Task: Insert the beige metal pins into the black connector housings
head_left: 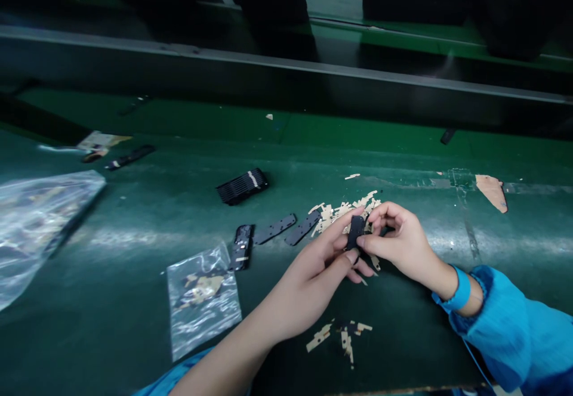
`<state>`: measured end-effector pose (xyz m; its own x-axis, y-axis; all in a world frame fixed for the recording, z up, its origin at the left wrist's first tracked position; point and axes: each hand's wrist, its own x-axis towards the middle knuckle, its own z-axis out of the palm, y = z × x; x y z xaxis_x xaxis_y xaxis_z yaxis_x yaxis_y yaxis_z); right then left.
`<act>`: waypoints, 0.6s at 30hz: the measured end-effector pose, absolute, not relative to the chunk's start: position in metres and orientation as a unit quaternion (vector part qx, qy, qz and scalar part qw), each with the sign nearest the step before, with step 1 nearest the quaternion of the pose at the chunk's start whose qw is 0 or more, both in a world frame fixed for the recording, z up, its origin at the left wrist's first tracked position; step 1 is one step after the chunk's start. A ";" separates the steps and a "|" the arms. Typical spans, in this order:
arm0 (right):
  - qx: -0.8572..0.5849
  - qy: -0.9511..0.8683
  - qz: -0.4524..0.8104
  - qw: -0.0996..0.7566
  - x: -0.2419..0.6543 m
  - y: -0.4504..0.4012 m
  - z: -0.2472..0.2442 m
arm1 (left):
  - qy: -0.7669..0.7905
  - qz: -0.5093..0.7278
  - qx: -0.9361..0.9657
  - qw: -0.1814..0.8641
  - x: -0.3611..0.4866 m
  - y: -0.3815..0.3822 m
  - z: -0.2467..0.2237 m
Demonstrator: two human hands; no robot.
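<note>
1. Left hand (pixel 316 280): closed on a small black rectangular plastic part (pixel 356 232), thumb on the near end, fingers behind. Part is held tilted up, above the table (pixel 134 324), right of centre in view.
2. Right hand (pixel 403 241): at the part's right side, thumb tip against it, fingers curled. Cannot tell whether the fingertips are clamped on anything. Bright blue band (pixel 461 291) at the wrist, bright blue sleeve (pixel 514 330) behind it.
3. Just beyond the hands, partly hidden by them: a loose heap of thin cream-coloured strips (pixel 329 216).
4. Left of heap: two flat dark oblong plates with small holes, one (pixel 303 229) touching or nearly touching the strips, the other (pixel 275 229) just beside it. Next leftward, a glossy black oblong piece (pixel 242 244).
5. Nearer the table's front edge, below the left hand: a small scatter of cream and dark strips (pixel 319 337).
6. Farther left: a small clear plastic bag (pixel 183 339) with cream pieces inside; above it, a stack of ribbed black parts (pixel 242 187).
7. Outer left: a large clear plastic bag (pixel 80 190), contents blurred; near it, a slim black bar (pixel 129 157).
8. Far right: a tan flat irregular piece (pixel 491 192) on the green surface.
</note>
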<state>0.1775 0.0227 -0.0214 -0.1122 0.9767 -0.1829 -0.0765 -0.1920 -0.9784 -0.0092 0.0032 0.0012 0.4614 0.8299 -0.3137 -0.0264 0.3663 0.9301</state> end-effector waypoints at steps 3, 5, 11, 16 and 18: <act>-0.456 -0.441 0.645 0.425 0.181 0.025 -0.017 | 0.414 0.303 0.456 0.727 -0.011 0.005 0.003; -0.438 -0.432 0.682 0.395 0.184 0.027 -0.015 | 0.412 0.295 0.454 0.733 -0.011 0.006 0.004; -0.477 -0.433 0.632 0.431 0.186 0.028 -0.017 | 0.457 0.309 0.490 0.675 -0.007 0.008 0.002; -0.447 -0.444 0.653 0.419 0.183 0.023 -0.022 | 0.477 0.333 0.507 0.636 -0.004 0.007 -0.001; -0.448 -0.450 0.653 0.413 0.183 0.021 -0.023 | 0.476 0.335 0.508 0.635 -0.004 0.007 0.000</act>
<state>0.1830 0.0210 -0.0228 -0.2575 0.9424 -0.2137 -0.1356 -0.2542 -0.9576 -0.0043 0.0069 -0.0001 0.3223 0.9091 -0.2640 0.0567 0.2599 0.9640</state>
